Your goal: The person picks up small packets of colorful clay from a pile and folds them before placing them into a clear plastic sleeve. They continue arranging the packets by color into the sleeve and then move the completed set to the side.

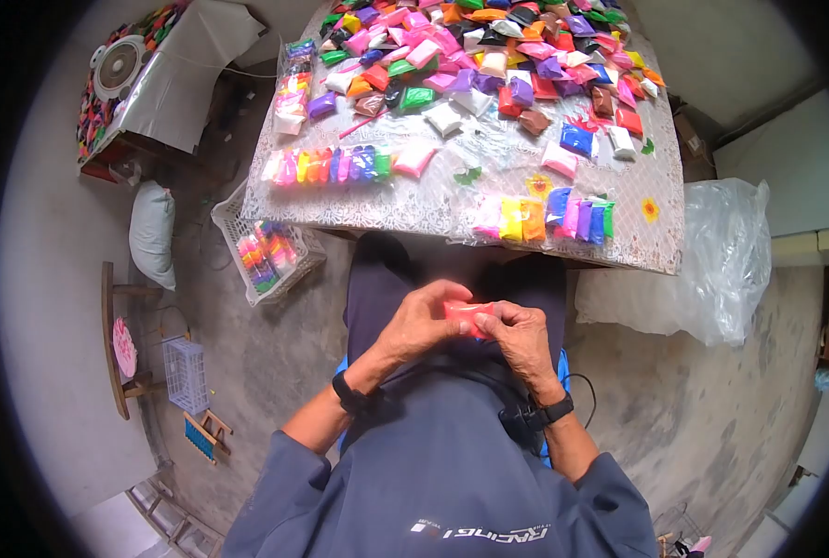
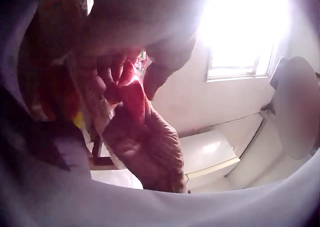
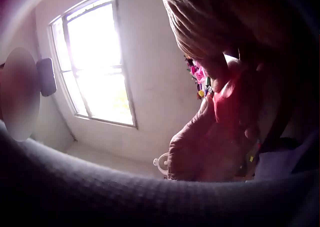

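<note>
A small red plastic packet [image 1: 466, 314] is held between both hands above the lap, just in front of the table edge. My left hand [image 1: 421, 324] pinches its left end, the thumb lying along the near side. At the other end, my right hand [image 1: 523, 342] grips it between thumb and fingers. The left wrist view shows the red packet [image 2: 132, 90] shiny and creased among the fingertips. In the right wrist view the packet [image 3: 227, 104] is partly covered by fingers and in shadow.
A table [image 1: 387, 212] carries a heap of colourful packets [image 1: 452, 56]. Near its front edge lie a clear bag of packets in a row [image 1: 331, 166] and another such bag [image 1: 535, 219]. A white basket [image 1: 294, 270] stands left on the floor; clear plastic sheeting [image 1: 726, 270] hangs at right.
</note>
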Demonstrator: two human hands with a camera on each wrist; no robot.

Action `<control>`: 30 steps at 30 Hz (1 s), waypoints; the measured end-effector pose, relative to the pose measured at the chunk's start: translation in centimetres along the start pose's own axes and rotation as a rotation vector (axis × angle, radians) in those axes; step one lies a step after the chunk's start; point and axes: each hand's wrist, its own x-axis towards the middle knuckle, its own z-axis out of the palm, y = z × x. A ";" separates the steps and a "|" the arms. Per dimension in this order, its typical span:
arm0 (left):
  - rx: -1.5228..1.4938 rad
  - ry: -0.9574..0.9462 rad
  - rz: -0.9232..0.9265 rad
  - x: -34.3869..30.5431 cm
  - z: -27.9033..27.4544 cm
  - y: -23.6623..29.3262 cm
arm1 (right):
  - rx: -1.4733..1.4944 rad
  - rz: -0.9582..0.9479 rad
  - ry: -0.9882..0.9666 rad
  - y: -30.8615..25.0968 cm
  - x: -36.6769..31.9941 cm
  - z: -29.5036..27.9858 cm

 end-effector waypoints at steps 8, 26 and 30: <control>0.220 -0.114 -0.128 0.4 -0.4 0.4 | -0.041 0.008 -0.016 1.0 -0.2 0.4; 0.411 -0.005 -0.046 1.1 -0.5 -1.8 | -0.328 -0.171 -0.014 1.1 0.3 0.1; 0.418 0.014 -0.046 0.9 0.1 -1.8 | -0.319 -0.102 0.055 1.6 0.5 0.2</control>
